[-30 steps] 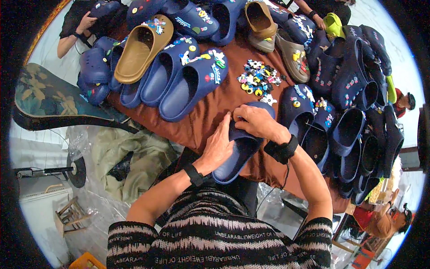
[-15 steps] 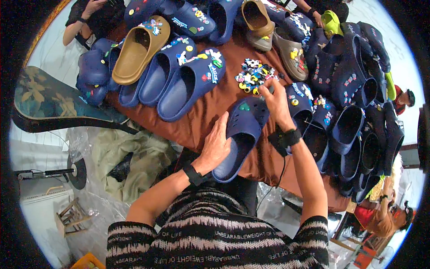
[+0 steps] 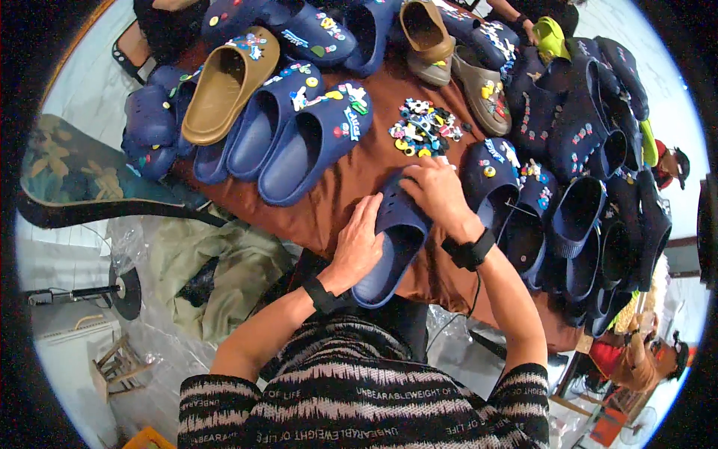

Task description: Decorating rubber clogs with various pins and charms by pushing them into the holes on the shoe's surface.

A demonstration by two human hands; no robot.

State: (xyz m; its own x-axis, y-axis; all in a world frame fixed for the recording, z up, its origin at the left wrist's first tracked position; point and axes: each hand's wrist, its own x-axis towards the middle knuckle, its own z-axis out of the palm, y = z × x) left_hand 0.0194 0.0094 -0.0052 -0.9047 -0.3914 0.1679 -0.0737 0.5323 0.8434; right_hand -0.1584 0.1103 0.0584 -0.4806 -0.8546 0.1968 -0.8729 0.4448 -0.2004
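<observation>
- While the left hand (image 3: 359, 243) lies flat and spread along the side of the plain navy clog (image 3: 393, 239), pinning it rather than gripping, the right hand (image 3: 437, 191) curls over the toe end with fingers bent down on the upper; whether they pinch a small piece there I cannot tell
- Under both hands, the clog sits at the near edge of the brown table (image 3: 351, 179), heel toward the person and hanging close to the rim, so a hard push on the toe could, I judge, tip or slide it off into the lap
- Just beyond the right fingertips lies the heap of small coloured charms (image 3: 422, 127); a careless sweep of that hand could scatter them across the cloth or knock some to the floor
- Right of the grip, decorated navy clogs (image 3: 516, 187) crowd close, almost touching the wrist with its black band (image 3: 470, 251); an elbow swing could dislodge their stack
- Left of and beyond the grip stand three larger navy clogs (image 3: 299, 135) already carrying charms, and a tan clog (image 3: 224, 86)
- Farthest off, more clogs line the far edge, and another person's hand (image 3: 523, 26) works there beside a yellow-green one (image 3: 550, 37)
</observation>
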